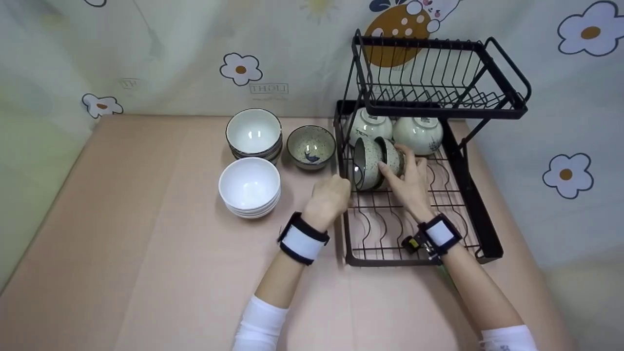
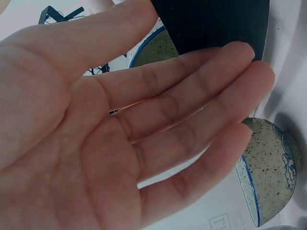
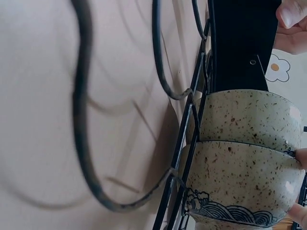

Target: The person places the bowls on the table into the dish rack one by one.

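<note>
My right hand (image 1: 412,183) holds a speckled bowl (image 1: 393,157) in the lower tier of a black dish rack (image 1: 423,261), thumb and fingers spread around it. Against it on the left another speckled bowl (image 1: 366,163) stands on edge. In the right wrist view the bowl's side (image 3: 240,179) bears a blue wave pattern, with fingertips at its right edge. My left hand (image 1: 329,195) is at the rack's left side wall (image 2: 216,24), thumb at the top edge and fingers along the outer face. A third speckled bowl (image 1: 311,146) sits on the table beside it.
Two pale bowls (image 1: 418,134) rest upside down at the back of the rack, under its wire upper tier (image 1: 438,105). To the left stand a stack of dark-rimmed bowls (image 1: 253,131) and a stack of white bowls (image 1: 249,185). A patterned curtain (image 1: 185,63) hangs behind.
</note>
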{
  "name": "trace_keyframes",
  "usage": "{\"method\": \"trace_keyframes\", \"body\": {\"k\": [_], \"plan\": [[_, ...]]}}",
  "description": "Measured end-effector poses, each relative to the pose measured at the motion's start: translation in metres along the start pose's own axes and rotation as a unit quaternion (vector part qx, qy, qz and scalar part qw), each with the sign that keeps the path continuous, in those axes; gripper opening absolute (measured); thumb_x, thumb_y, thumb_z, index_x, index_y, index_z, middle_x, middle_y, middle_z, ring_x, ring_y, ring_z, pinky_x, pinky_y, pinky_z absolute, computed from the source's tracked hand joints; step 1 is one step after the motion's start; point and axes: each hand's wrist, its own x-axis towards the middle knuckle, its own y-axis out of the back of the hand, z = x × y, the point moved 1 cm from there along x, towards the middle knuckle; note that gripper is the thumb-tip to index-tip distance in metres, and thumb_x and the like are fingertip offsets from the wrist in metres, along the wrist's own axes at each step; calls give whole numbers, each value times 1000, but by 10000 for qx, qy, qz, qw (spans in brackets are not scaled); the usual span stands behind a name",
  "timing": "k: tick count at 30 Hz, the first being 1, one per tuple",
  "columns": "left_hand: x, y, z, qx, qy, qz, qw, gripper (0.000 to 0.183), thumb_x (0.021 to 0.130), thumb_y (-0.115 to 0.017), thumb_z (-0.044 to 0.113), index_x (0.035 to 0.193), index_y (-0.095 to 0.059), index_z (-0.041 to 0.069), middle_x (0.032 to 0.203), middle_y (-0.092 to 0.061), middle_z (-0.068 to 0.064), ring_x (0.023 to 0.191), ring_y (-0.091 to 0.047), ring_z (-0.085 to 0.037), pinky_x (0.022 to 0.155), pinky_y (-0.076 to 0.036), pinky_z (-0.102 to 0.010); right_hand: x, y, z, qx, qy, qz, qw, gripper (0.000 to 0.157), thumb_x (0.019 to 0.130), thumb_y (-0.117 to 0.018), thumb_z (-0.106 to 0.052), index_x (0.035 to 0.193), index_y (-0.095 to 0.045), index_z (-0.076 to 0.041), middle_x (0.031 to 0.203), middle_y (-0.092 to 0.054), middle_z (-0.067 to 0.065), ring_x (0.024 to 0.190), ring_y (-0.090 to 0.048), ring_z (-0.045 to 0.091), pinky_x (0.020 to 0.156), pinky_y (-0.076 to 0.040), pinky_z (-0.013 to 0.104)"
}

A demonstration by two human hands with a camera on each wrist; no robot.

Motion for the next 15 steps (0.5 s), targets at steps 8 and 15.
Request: {"method": "trace_keyframes", "body": {"k": [8,15], "plan": [[0,-1,0,47,-6,46,10000,22,85,-69,21,97,-71,3,103,-71,-11,86,-68,-22,69,-58,-31,-1,1,0,-263,305,-198,9990,63,89,-56,-54,141,-38,-25,117,-40,22,84,-44,26,72,-38,32],[0,0,0,13,-81,85,9999,22,84,-71,23,94,-71,4,102,-71,-12,87,-68,-23,70,-58,-32,-1,7,-2,-168,574,41,9982,53,94,-54,-40,139,-42,-15,130,-35,25,104,-48,36,88,-44,50]]}}
